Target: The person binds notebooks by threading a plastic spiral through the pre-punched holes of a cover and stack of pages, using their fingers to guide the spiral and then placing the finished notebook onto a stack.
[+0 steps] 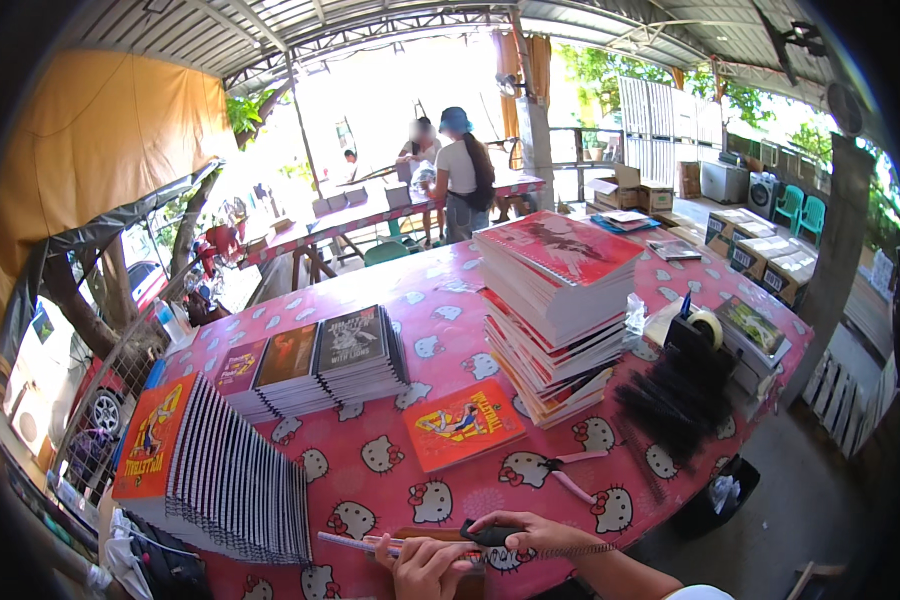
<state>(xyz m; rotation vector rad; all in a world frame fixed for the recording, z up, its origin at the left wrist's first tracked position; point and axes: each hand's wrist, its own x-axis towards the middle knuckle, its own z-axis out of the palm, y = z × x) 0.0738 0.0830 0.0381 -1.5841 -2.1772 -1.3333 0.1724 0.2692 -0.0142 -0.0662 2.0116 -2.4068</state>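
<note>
At the table's near edge, my left hand [432, 568] is closed round a notebook [355, 541] seen edge-on, its spine side up. My right hand [515, 532] rests against the same spine, its fingers bent over a small black object [482, 534] whose kind I cannot make out. From the spine a dark spiral coil [580, 549] sticks out to the right, beneath my right wrist. Beyond my hands lies an orange notebook [465, 425] with a figure on its cover. Pink-handled pliers [570, 478] lie to the right of it.
Bound orange notebooks [220, 475] form a stack at left, with dark-covered notebooks [320, 360] behind. A tall stack of pages and covers [560, 310] stands mid-table. Black coils [675, 405] and a tape roll [707, 328] lie at right. People [460, 170] work at a far table.
</note>
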